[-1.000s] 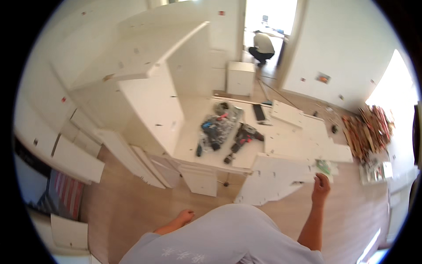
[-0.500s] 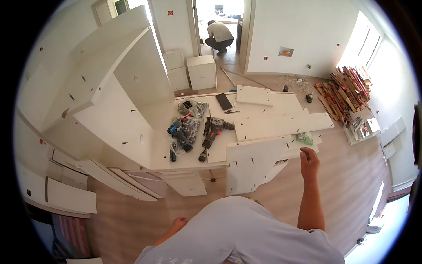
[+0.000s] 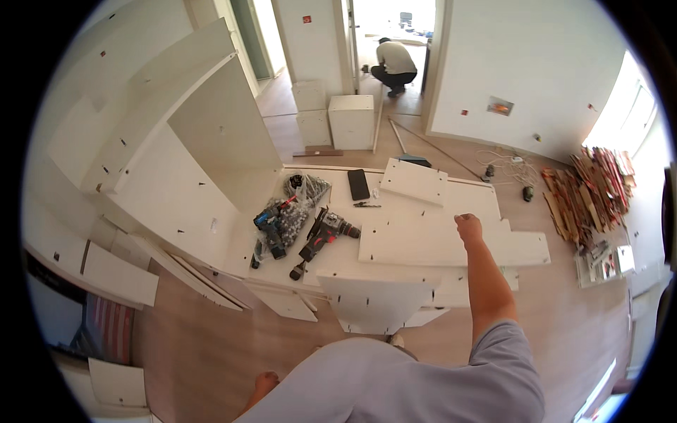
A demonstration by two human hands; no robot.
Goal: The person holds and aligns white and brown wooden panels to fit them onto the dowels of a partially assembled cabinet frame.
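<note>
My right hand (image 3: 468, 227) reaches out over a long white board (image 3: 416, 240) lying on the cabinet panels. Its fingers are curled closed; whether anything small is in them I cannot make out. My left hand (image 3: 266, 383) hangs low beside my shirt, its fingers too indistinct to read. Left of the board lie a red and black power drill (image 3: 323, 240) and a blue and black cordless driver (image 3: 271, 227). Clear plastic bags of small fittings (image 3: 300, 204) lie against the driver. Beyond them are a black phone (image 3: 358, 185) and a drill bit (image 3: 367, 204).
A tall white cabinet frame (image 3: 190, 176) stands at left. Close before me, a white panel with dark pegs (image 3: 374, 303) tilts against the work surface. Wood strips (image 3: 589, 197) are heaped at right. Another person (image 3: 395, 67) crouches in the doorway; a white box (image 3: 351, 120) stands nearby.
My right hand has gone from beyond the boards' right end to above them, farther forward. The view has swung left, and the green packet no longer shows.
</note>
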